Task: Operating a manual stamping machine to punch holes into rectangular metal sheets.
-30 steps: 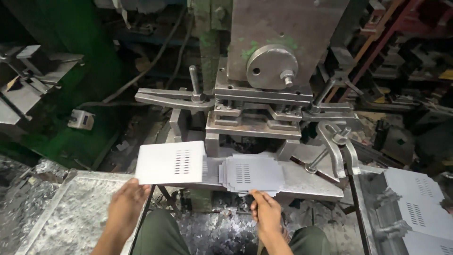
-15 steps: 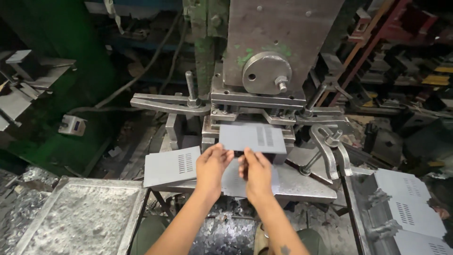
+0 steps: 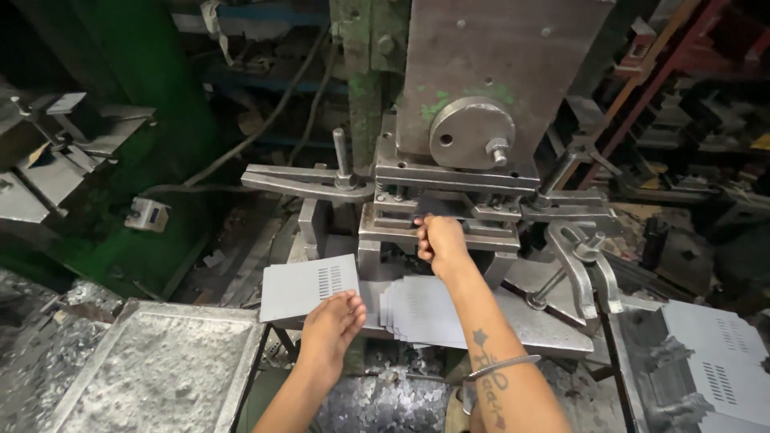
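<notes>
While the head view looks down at the press, the right hand is curled shut, pinching a dark metal sheet that it feeds into the die slot, though how far in the sheet sits is hard to tell. With fingers loosely spread, the left hand rests on the edge of a grey vented plate beside the stack of blanks. Since those fingers sit right at the tooling, a stroke of the ram could catch them, or a crooked sheet could jam.

My press bed is a flat steel plate below the die. A fanned stack of grey sheet blanks lies on it, and a slotted grey panel rests on its left end, overhanging the edge. A curved clamp lever stands at its right.
</notes>
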